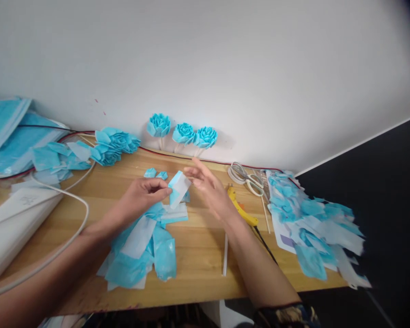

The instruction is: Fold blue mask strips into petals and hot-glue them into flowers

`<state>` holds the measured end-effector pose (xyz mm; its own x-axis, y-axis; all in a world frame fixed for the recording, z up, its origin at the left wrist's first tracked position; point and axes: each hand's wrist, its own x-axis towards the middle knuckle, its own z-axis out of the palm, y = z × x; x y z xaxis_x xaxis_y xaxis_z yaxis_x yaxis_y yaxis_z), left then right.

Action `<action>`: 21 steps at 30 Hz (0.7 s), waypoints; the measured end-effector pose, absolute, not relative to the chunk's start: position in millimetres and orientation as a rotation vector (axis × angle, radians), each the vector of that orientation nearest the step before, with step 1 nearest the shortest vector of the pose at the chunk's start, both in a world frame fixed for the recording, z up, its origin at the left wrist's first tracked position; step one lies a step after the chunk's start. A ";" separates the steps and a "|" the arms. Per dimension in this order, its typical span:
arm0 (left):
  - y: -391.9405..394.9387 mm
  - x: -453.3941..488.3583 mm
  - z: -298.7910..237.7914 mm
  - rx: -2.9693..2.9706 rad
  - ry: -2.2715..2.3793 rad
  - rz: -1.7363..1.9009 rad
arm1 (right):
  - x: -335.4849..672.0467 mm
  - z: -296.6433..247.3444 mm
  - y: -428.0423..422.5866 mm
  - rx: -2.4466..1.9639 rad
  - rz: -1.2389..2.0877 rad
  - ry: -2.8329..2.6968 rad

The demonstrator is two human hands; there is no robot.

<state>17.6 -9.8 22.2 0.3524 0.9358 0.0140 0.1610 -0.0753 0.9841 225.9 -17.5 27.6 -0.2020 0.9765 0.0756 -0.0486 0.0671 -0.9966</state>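
My left hand (149, 190) pinches a folded blue-and-white piece of thin fabric (179, 189) between thumb and fingers, above the middle of the table. Close to the piece's right edge is my right hand (208, 187), its fingers stretched out and apart; I cannot tell whether a fingertip touches the fabric. Under my left wrist lies a loose pile of blue and white fabric pieces (140, 250). Two small folded blue bits (150, 172) rest just beyond my left hand. Below my right hand, a white stick (225, 259) lies on the wood.
Three blue fabric flowers (159, 125) on stems lean at the wall, with more flowers (111, 145) to their left. A yellow glue gun (242, 207) and scissors (248, 177) lie right. Fabric scraps (310, 228) overhang the right edge. A white cable (84, 200) crosses the left side.
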 end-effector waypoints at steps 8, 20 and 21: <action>-13.8 21.4 24.4 1.793 1.061 0.821 | 218.9 28.2 -23.1 -1.125 1.297 -1.495; -9.3 21.0 21.2 1.460 1.111 0.865 | 219.7 22.6 -20.0 -1.157 1.136 -1.439; -8.7 20.7 20.4 1.429 1.112 0.874 | 219.3 22.8 -20.3 -1.160 1.133 -1.435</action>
